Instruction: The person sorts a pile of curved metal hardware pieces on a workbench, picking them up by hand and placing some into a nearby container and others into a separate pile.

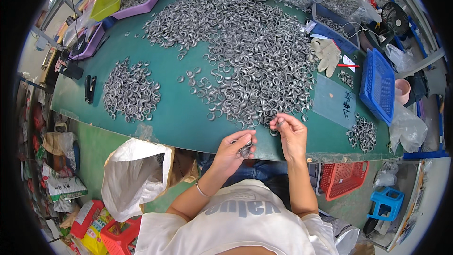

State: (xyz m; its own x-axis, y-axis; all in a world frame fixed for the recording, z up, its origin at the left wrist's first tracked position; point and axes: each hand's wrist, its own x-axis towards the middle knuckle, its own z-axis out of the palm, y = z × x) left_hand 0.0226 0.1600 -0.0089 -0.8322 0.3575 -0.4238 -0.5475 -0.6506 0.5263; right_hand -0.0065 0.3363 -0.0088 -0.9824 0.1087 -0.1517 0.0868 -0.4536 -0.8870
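My left hand (228, 153) is curled around several grey metal rings (245, 149) just above the table's near edge. To its right, my right hand (293, 137) pinches what looks like a single ring (280, 122) between thumb and fingers. Beyond both hands spreads a big heap of the same rings (250, 61), its near edge reaching almost to my fingertips. A smaller pile of rings (132, 92) lies on the left of the green table (177, 108). Another small pile (362, 134) sits at the right, near the front edge.
A translucent plastic sheet (332, 99), a pale work glove (325, 55) and a red pen (348, 65) lie right of the heap. Blue baskets (377, 85) line the right edge. A black stapler-like tool (90, 89) lies far left. Below the table hangs an open white sack (127, 174).
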